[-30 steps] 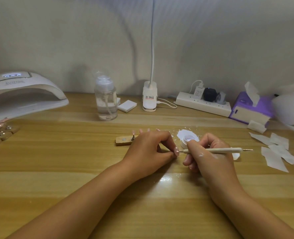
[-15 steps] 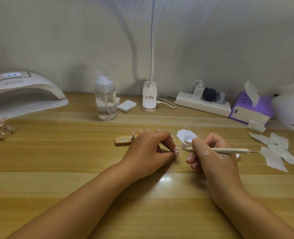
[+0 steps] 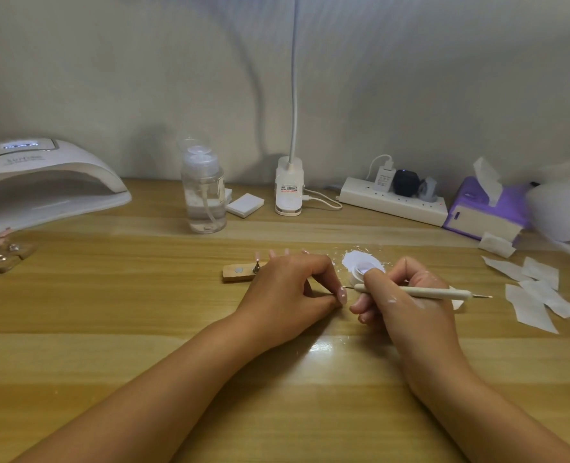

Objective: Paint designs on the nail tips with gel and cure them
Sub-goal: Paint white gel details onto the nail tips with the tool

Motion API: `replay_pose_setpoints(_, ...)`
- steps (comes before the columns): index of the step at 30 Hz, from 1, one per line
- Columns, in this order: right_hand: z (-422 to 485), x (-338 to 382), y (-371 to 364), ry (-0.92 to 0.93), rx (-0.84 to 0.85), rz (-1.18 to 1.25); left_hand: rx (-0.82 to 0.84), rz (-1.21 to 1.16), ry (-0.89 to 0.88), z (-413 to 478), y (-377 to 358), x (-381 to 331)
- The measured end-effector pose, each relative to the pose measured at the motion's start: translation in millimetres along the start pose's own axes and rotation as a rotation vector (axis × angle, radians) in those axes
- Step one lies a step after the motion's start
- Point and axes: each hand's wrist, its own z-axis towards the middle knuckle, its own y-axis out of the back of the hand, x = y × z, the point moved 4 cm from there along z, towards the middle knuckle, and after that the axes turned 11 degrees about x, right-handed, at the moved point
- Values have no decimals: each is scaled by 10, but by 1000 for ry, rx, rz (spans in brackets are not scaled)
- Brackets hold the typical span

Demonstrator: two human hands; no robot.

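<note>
Left hand (image 3: pixel 287 290) rests on the worktop (image 3: pixel 143 312), grip pinching a pale nail tip (image 3: pixel 342 294); right hand (image 3: pixel 407 305), grip closed round a dotting pen (image 3: pixel 443 293), its point at the nail tip, beside the gel pot (image 3: pixel 357 267).

**One head cam, looking down at the desk**

Just a single wide-angle view here, worn on the person's head. It faces forward and down over the desk (image 3: pixel 109 329), so both forearms come in from the bottom edge. The left hand (image 3: pixel 287 289) and right hand (image 3: pixel 407 302) sit near the middle, pretty close to the lens. The wall (image 3: pixel 109 78) fills the top half. The nail lamp (image 3: pixel 43 182) is at the far left and the tissue box (image 3: pixel 480 215) at the far right.
</note>
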Motion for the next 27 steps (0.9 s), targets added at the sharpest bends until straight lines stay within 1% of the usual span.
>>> replay_pose_setpoints(16, 4, -5, -3, -10, 16, -27, 18, -10, 4, -2, 2, -28)
replay_pose_setpoints(27, 5, -6, -11, -12, 20, -36, -7, -7, 18, -4, -7, 9)
